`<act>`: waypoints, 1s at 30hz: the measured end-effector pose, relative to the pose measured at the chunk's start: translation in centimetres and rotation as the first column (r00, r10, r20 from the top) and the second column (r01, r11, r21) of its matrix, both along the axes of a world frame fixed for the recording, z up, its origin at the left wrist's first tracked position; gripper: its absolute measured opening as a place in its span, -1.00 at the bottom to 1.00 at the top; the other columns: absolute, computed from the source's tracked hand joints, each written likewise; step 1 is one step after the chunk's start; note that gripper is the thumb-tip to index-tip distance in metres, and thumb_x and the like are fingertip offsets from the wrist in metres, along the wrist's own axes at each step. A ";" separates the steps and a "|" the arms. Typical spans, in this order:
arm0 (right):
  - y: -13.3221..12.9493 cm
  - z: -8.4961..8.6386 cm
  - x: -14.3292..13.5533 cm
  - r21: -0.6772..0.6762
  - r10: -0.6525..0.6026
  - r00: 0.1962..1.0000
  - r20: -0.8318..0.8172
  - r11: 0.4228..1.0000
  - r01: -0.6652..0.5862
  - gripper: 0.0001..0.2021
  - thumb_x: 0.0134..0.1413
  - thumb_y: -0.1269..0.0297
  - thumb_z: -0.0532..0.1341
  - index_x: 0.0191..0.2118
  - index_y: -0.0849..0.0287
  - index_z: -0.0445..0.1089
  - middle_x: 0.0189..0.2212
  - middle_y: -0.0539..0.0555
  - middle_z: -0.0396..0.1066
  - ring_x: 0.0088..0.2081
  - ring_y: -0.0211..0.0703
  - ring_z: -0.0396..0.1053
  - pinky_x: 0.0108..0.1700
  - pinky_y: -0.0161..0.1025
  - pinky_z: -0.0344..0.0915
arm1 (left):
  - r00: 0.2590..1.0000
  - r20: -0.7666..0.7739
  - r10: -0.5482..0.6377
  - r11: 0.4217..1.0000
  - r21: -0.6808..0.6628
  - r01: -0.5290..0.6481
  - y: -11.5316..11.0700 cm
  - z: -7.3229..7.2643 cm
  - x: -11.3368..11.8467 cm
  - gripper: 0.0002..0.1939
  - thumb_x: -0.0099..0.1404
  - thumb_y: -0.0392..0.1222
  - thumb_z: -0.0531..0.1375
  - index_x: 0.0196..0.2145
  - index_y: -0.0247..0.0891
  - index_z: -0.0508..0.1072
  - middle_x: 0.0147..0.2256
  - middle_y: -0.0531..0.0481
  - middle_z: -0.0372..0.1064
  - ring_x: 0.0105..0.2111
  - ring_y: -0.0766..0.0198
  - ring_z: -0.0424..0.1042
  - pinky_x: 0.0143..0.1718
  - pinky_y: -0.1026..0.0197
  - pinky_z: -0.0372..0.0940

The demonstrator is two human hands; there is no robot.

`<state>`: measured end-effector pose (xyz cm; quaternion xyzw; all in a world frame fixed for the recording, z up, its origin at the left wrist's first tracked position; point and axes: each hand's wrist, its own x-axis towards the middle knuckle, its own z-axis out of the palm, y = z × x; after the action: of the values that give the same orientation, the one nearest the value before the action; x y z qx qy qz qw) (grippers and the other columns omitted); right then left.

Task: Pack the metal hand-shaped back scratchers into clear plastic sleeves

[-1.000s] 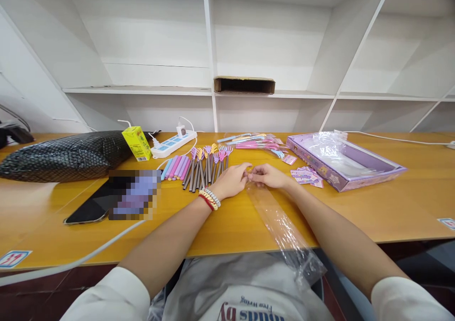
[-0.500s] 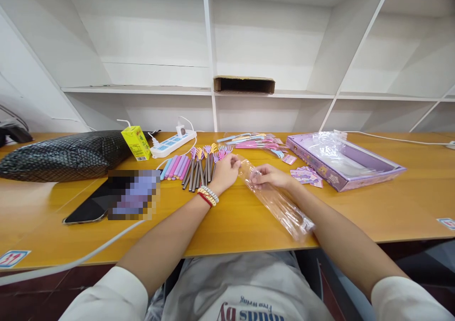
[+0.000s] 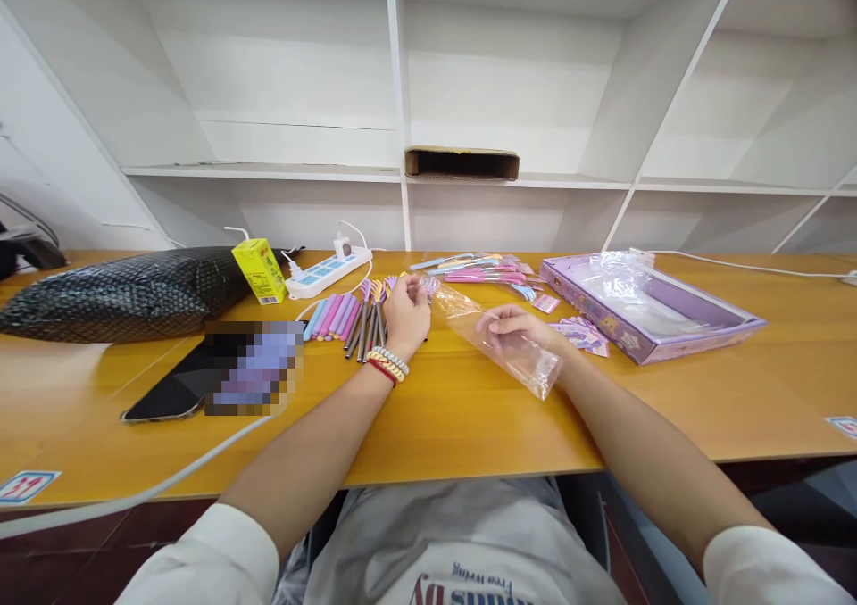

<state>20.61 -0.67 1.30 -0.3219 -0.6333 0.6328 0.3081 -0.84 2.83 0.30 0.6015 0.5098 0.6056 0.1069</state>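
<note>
Over the middle of the wooden table (image 3: 435,435), my right hand (image 3: 519,324) has the long clear bag (image 3: 536,368) pinched between thumb and fingers, partway along its length. The bag slants across the space between my 2 hands, its lower end hanging just beside my right wrist. Its upper end lies near the fingertips of my left hand (image 3: 407,319), which are drawn together; from my feed I cannot tell whether they grasp the film or nothing.

As I judge it, the right pinch should be light and flat, since thin film creases and clings when squeezed. I would tension the bag gently along its length, not twist it, and check that only the layer I want sits between the fingertips. Close by my left hand are the claw-headed sticks (image 3: 365,328), whose prongs could snag the plastic, so I would lift the film's upper end over them rather than drag it. On the right, the printed cards (image 3: 582,335) lie loose beside the purple box (image 3: 619,333), and a sweeping forearm could scatter them
</note>
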 end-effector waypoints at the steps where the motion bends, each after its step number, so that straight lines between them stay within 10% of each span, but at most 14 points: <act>1: 0.0 0.0 0.0 0.005 0.002 1.000 -0.017 1.000 -0.002 -0.73 -0.18 0.20 0.23 -0.32 0.28 0.40 -0.67 0.01 0.35 -0.64 -0.31 0.21 -0.56 -0.35 0.05 | 1.000 0.009 0.003 1.000 -0.007 -0.003 0.0 0.0 0.0 -0.89 0.18 -0.26 0.10 -0.29 -0.25 0.32 -0.31 -0.06 0.40 -0.27 0.24 0.42 -0.16 0.15 0.30; 9: 1.0 -0.3 0.4 -0.067 -0.060 0.978 -0.200 0.997 0.048 -0.42 0.00 -0.20 -0.06 -0.28 0.28 0.36 -0.54 0.16 0.40 -0.57 -0.16 0.33 -0.58 -0.28 0.14 | 0.930 0.333 0.153 0.986 0.015 -0.167 1.0 0.5 -1.1 -0.88 0.22 -0.17 0.07 -0.28 -0.24 0.27 -0.30 -0.06 0.38 -0.31 0.29 0.42 -0.19 0.17 0.30; 14: 1.4 -0.6 0.0 0.128 -0.139 0.984 -0.113 0.980 0.154 -0.51 -0.13 0.14 0.23 -0.02 0.16 0.26 -0.09 0.19 0.38 -0.39 -0.18 0.40 -0.56 -0.34 0.22 | 0.767 0.625 -0.145 0.973 -0.050 0.225 0.8 0.6 0.1 -0.87 0.22 -0.18 0.04 -0.29 -0.22 0.14 -0.41 0.04 0.36 -0.55 0.38 0.41 -0.44 0.25 0.32; 20: 1.4 -1.8 -1.4 0.142 -0.169 0.985 -0.029 0.975 0.171 -0.36 -0.14 -0.01 0.26 0.07 0.16 0.20 0.03 0.25 0.28 -0.21 -0.09 0.40 -0.52 -0.37 0.28 | 0.700 0.480 -0.529 0.735 -0.153 0.661 -2.5 0.2 3.2 -0.83 0.21 -0.14 0.09 -0.32 -0.21 0.13 -0.41 0.00 0.42 -0.41 0.27 0.47 -0.35 0.18 0.35; 26: 2.7 -2.3 -0.7 0.120 -0.268 0.932 -0.245 0.945 0.303 -0.53 -0.25 -0.01 0.30 -0.19 0.15 0.38 -0.23 0.13 0.44 -0.30 -0.09 0.41 -0.49 -0.29 0.30 | 0.807 0.449 -0.384 0.760 -0.342 0.553 -2.8 -0.1 3.5 -0.81 0.18 -0.13 0.12 -0.32 -0.23 0.17 -0.39 -0.02 0.41 -0.48 0.25 0.46 -0.49 0.23 0.29; 30: 3.4 -0.8 -0.6 0.112 -0.512 0.763 -0.395 0.798 0.593 -0.70 -0.29 0.14 0.34 -0.37 0.17 0.39 -0.40 0.03 0.43 -0.37 -0.18 0.39 -0.39 -0.26 0.30 | 0.735 0.369 -0.569 0.611 -0.409 0.678 -2.6 -0.2 2.7 -0.75 0.13 -0.09 0.18 -0.36 -0.25 0.20 -0.42 -0.03 0.41 -0.40 0.25 0.45 -0.40 0.24 0.27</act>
<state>20.02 2.70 0.48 -0.3411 -0.5139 0.4815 0.6226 1.83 0.23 0.05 0.6245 0.3962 0.4266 0.5206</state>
